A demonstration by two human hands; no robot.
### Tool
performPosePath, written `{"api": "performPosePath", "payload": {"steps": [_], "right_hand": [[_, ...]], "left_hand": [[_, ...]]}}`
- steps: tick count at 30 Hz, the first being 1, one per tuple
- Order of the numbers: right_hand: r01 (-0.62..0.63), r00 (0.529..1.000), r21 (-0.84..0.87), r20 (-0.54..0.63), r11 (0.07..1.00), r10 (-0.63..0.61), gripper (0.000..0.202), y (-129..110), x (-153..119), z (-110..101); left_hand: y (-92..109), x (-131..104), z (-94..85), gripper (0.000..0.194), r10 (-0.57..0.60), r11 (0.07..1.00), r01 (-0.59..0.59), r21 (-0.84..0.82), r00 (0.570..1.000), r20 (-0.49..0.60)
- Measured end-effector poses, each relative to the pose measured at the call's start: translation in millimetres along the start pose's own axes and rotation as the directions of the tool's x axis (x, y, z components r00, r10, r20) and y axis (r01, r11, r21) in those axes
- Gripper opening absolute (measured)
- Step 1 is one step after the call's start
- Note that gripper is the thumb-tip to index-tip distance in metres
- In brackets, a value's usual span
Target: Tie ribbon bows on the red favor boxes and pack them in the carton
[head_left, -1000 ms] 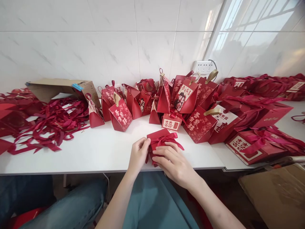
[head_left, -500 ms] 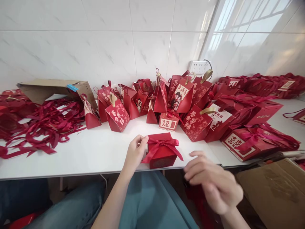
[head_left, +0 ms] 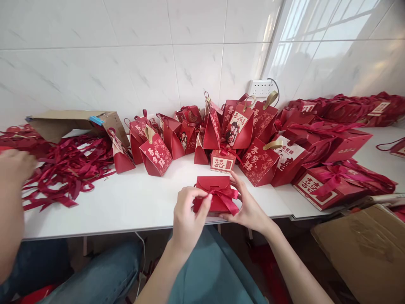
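A small red gift box (head_left: pixel 212 181) sits near the front edge of the white table, a red ribbon bow (head_left: pixel 226 197) across its front. My left hand (head_left: pixel 190 209) is at the box's left front, thumb and forefinger pinching the bow near its knot. My right hand (head_left: pixel 248 202) holds the box by its right side, fingers behind and thumb low at the front. The left part of the bow is hidden behind my left hand.
Red gift bags (head_left: pixel 156 156) and boxes stand along the wall. Loose red ribbons (head_left: pixel 72 169) and an open cardboard box (head_left: pixel 79 120) lie left. A co-worker's arm (head_left: pixel 11 211) reaches in at far left. A large carton (head_left: pixel 360 249) stands lower right, a power strip (head_left: pixel 262 87) by the wall.
My right hand has come in from the right and taken the box's right side. My left hand has shifted from the box's left edge to the bow. A co-worker's arm has appeared at left.
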State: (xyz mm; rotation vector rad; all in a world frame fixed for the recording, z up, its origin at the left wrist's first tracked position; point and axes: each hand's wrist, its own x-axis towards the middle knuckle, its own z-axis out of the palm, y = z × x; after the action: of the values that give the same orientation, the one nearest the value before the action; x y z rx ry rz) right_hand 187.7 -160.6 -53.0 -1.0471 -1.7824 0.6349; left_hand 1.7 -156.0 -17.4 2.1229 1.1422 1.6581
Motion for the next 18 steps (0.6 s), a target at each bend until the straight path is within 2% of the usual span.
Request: {"api": "performPosePath", "payload": {"steps": [1, 2, 4, 6, 10, 12, 14, 16, 18], "right_hand": [[0.059, 0.997, -0.039, -0.057, 0.998, -0.061, 0.103, -0.8, -3.6, 1.7], [0.107, 0.987, -0.079, -0.110, 0.991, -0.116, 0.102, -1.9, -7.6, 2.9], [0.173, 0.960, -0.141, -0.196, 0.975, -0.199, 0.100, -5.2, -16.0, 3.4], [0.193, 0.940, -0.168, -0.252, 0.967, -0.232, 0.100, -8.9, -24.2, 1.7], [0.195, 0.920, -0.175, -0.308, 0.965, -0.242, 0.099, -14.2, -38.0, -6.1], [0.204, 0.913, -0.183, -0.320, 0.962, -0.254, 0.099, -16.5, -43.8, -12.6], [0.209, 0.904, -0.220, -0.329, 0.953, -0.274, 0.098, -20.0, -50.1, -22.7], [0.201, 0.892, -0.320, -0.331, 0.926, -0.307, 0.097, -25.7, -58.3, -37.2], [0.144, 0.868, -0.437, -0.376, 0.888, -0.326, 0.096, -33.8, -69.2, -55.4]], "left_hand": [[4.0, -2.2, 0.5, 0.005, 0.149, 0.989, -0.149, 0.022, 0.989, -0.023], [7.6, -4.0, 1.0, 0.010, 0.282, 0.959, -0.281, 0.043, 0.958, -0.042], [13.8, -6.8, 1.2, 0.015, 0.466, 0.883, -0.460, 0.089, 0.883, -0.062], [19.3, -9.5, 0.6, 0.016, 0.554, 0.830, -0.544, 0.124, 0.830, -0.060], [29.8, -14.1, -0.9, 0.018, 0.602, 0.797, -0.599, 0.080, 0.797, -0.035], [33.0, -12.2, 0.0, 0.018, 0.586, 0.810, -0.586, 0.010, 0.809, -0.044], [32.1, -5.6, 3.9, 0.017, 0.518, 0.848, -0.526, -0.071, 0.849, -0.102], [25.9, 4.1, 13.4, 0.012, 0.339, 0.929, -0.354, -0.112, 0.931, -0.136], [15.5, 12.1, 30.3, 0.006, 0.113, 0.991, -0.115, -0.064, 0.993, -0.039]]}}
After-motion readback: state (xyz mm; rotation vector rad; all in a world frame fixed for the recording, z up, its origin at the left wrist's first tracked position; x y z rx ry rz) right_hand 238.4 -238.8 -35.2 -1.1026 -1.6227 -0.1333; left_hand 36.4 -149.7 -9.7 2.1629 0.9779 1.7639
